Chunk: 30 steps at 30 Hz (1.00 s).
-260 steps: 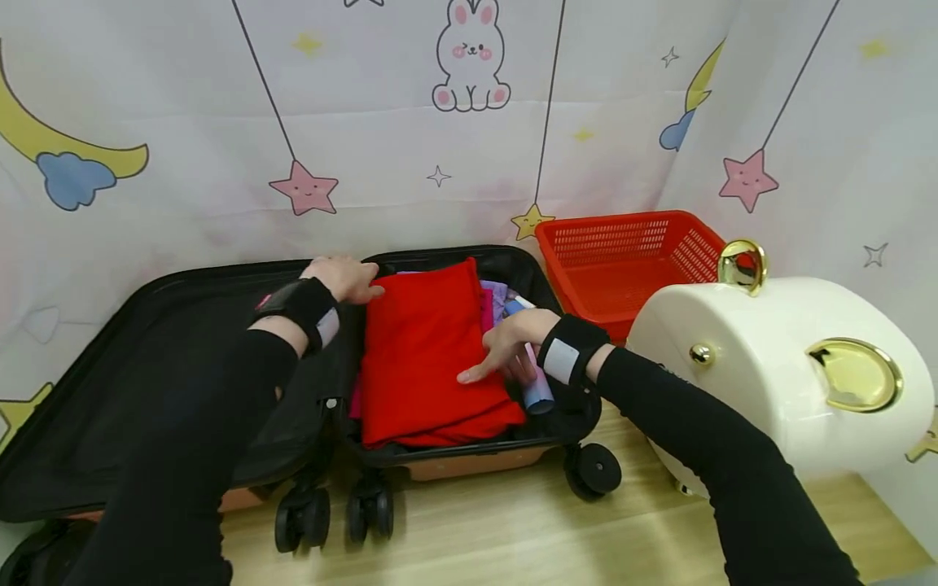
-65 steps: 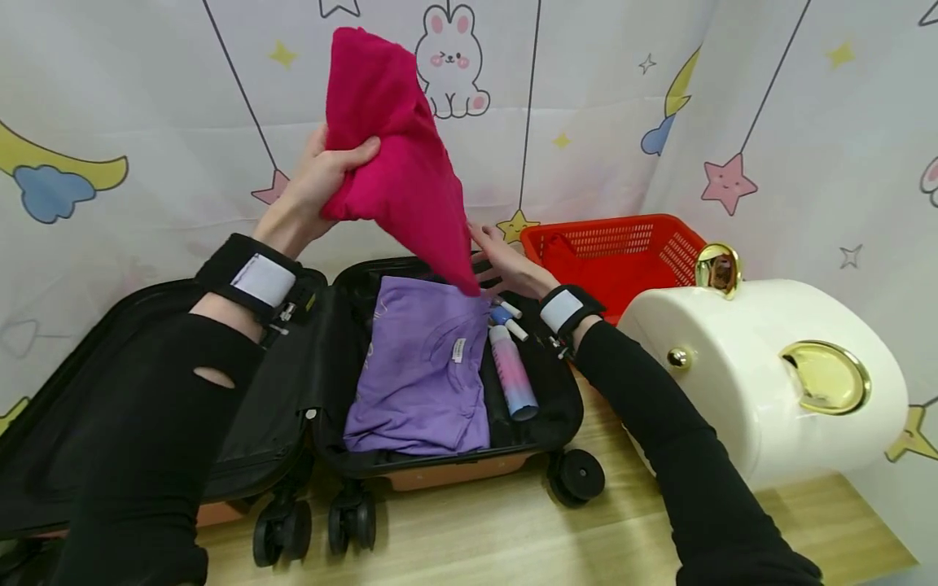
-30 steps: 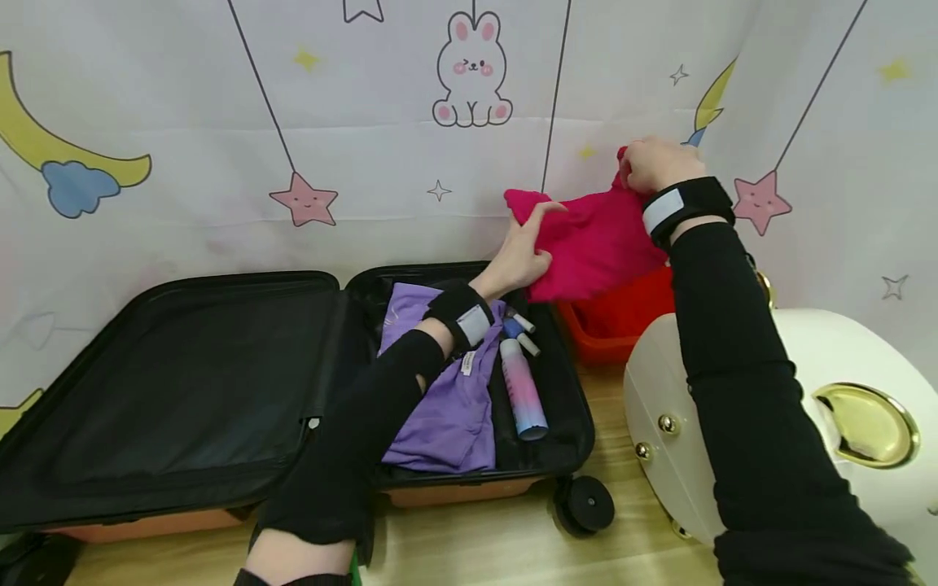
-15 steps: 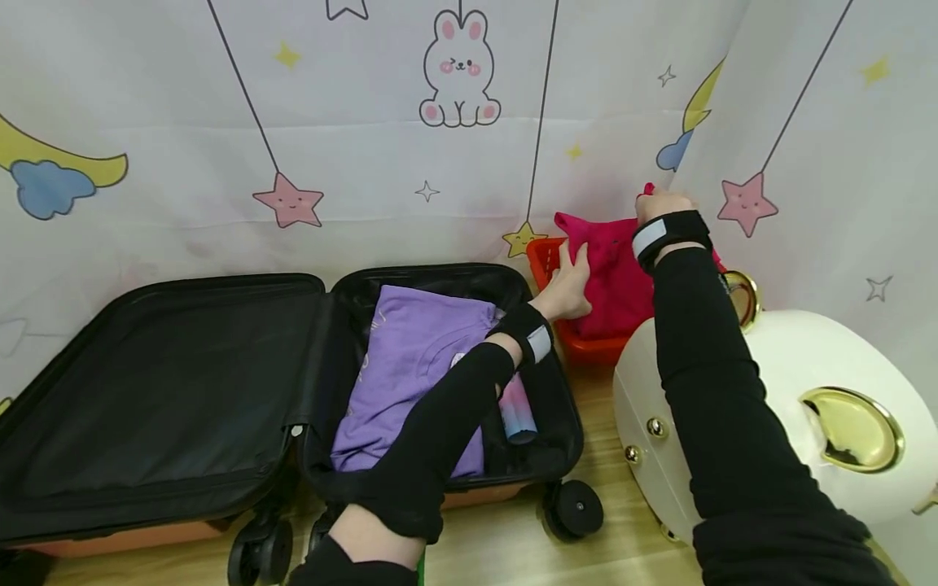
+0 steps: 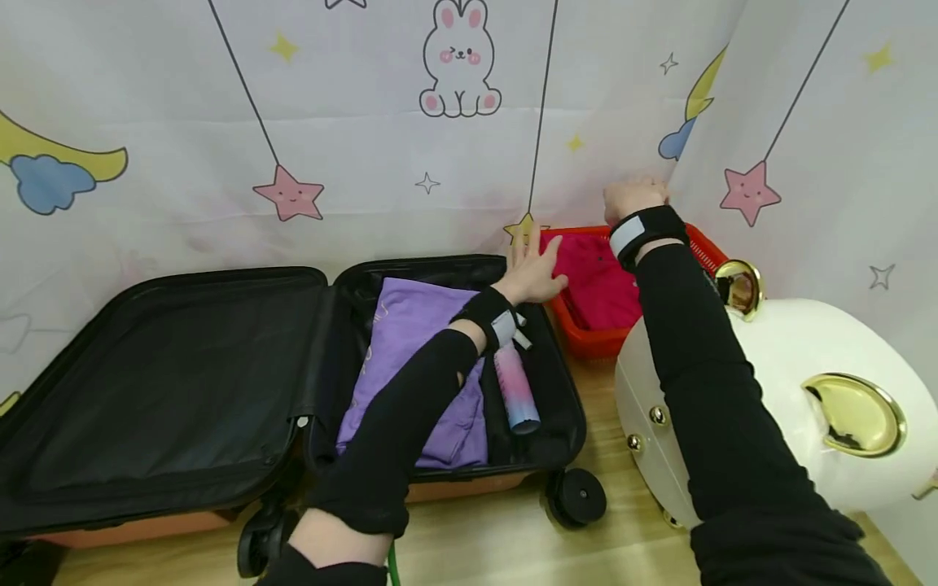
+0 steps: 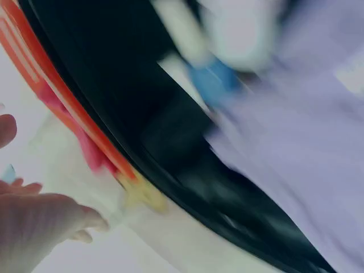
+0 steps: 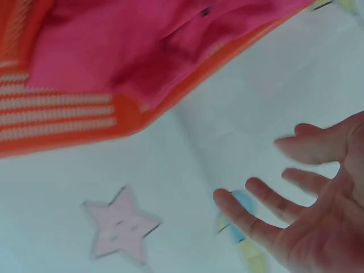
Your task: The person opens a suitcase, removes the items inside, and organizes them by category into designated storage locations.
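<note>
red plastic rims the basket (image 5: 602, 346), which stands just beside the open suitcase (image 5: 168, 382) and partly behind the white box (image 5: 799, 342). a strip of worktop (image 5: 513, 529) shows between suitcase and box, and more of it runs along the near side. the patterned curtain (image 5: 366, 122) hangs close behind the far edges of suitcase and basket.

the pink cloth (image 5: 595, 281) lies inside the basket, to the right of my left hand (image 5: 531, 273) and on the near side of my right hand (image 5: 636, 199). my left fingers are spread by the suitcase's far right corner; whether they touch the basket rim i can't tell. my right fingers are spread too, apart from the cloth. under my left arm the purple shirt (image 5: 410, 334) lies in the suitcase, the spray can (image 5: 516, 391) beside it.
</note>
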Available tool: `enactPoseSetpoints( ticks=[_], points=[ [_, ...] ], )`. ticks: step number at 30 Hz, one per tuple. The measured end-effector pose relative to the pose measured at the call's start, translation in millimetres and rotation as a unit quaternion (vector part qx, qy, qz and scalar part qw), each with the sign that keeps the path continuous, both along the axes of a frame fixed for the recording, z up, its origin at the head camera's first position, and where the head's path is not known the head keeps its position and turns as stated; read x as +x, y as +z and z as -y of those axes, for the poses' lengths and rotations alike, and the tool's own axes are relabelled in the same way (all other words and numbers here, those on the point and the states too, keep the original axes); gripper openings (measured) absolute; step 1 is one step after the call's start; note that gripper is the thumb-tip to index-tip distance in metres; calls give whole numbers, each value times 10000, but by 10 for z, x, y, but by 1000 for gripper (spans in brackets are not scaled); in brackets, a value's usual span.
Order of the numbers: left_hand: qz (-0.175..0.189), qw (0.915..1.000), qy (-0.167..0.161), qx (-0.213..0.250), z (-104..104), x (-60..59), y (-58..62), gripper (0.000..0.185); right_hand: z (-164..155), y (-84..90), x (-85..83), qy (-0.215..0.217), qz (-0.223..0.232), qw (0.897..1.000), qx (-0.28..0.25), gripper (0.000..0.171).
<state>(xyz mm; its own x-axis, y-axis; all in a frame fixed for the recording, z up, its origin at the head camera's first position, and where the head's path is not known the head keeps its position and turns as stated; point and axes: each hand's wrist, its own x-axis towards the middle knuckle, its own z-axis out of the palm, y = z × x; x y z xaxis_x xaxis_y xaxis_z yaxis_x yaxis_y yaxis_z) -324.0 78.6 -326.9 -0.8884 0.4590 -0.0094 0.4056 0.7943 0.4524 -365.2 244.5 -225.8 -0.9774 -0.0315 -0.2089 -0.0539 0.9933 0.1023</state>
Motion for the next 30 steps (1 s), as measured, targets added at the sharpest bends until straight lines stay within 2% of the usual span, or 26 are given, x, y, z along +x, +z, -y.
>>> enactPoseSetpoints(
  ticks=[4,6,11,13,15,17,19,21,24,26,30],
  points=[
    [189,9980,359,-495,567,-49,83,67,367,-20,-71,904,255,9953,-218,52],
    [460,9936,500,-905,856,-47,141,67,577,-65,-46,1127,373,9920,-424,55],
    [1020,9737,674,-1925,1424,-32,316,51,997,-212,80,1542,820,9830,-563,50],
    [1153,9655,806,-2190,1587,-15,352,44,1122,-300,136,1657,828,9813,-522,44],
    [1339,9566,884,-2434,1728,11,358,44,1244,-406,202,1713,846,9803,-510,38],
    [1542,9494,1018,-2540,1832,49,345,46,1362,-526,271,1745,1007,9784,-457,33],
    [1738,9452,1079,-2544,1896,74,315,47,1478,-642,337,1786,1364,9735,-418,33],
    [1998,9408,1205,-2460,1923,97,288,53,1581,-738,395,1782,1790,9667,-408,36],
    [2222,9339,1271,-2495,1916,98,244,61,1696,-840,451,1852,2096,9591,-442,40],
    [2231,9319,1236,-2579,1903,88,218,65,1741,-883,472,1874,2125,9580,-454,40],
    [2061,9354,1143,-2637,1888,47,181,60,1786,-927,508,1850,2068,9596,-465,38]
  ],
)
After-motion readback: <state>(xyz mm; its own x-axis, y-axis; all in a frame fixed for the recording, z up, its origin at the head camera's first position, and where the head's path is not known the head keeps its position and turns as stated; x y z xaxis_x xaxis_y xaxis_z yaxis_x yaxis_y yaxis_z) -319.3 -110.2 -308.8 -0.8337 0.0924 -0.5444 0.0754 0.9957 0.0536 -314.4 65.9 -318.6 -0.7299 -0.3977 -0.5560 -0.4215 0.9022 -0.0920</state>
